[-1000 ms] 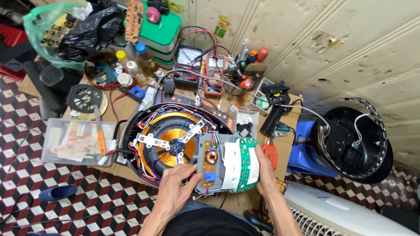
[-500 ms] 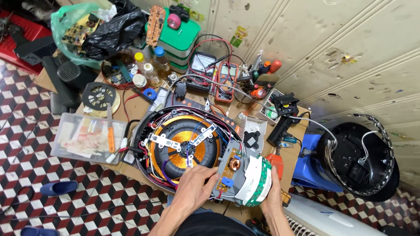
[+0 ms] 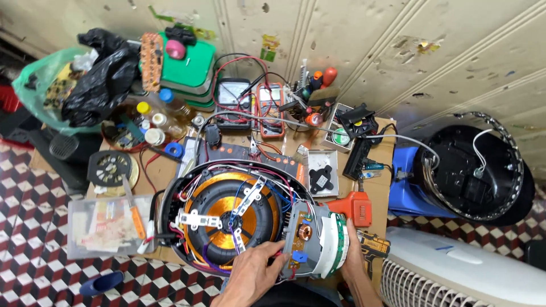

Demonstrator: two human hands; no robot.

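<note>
One circuit board assembly [image 3: 315, 241], tilted up at the near edge of the cluttered surface [image 3: 170, 170] beside one opened black housing with a single copper coil [image 3: 227, 213], is gripped between two hands. The left hand [image 3: 256, 273] is curled on its lower edge, the right hand [image 3: 354, 256] closed on its far side. It is judged stiff, light and fragile, tethered by wires, best held by the edges.

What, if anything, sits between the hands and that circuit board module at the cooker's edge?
Nothing visible. The left hand already rests on the circuit board module from the front, and the right hand grips its green-edged side. Loose wires run behind it, not between.
</note>
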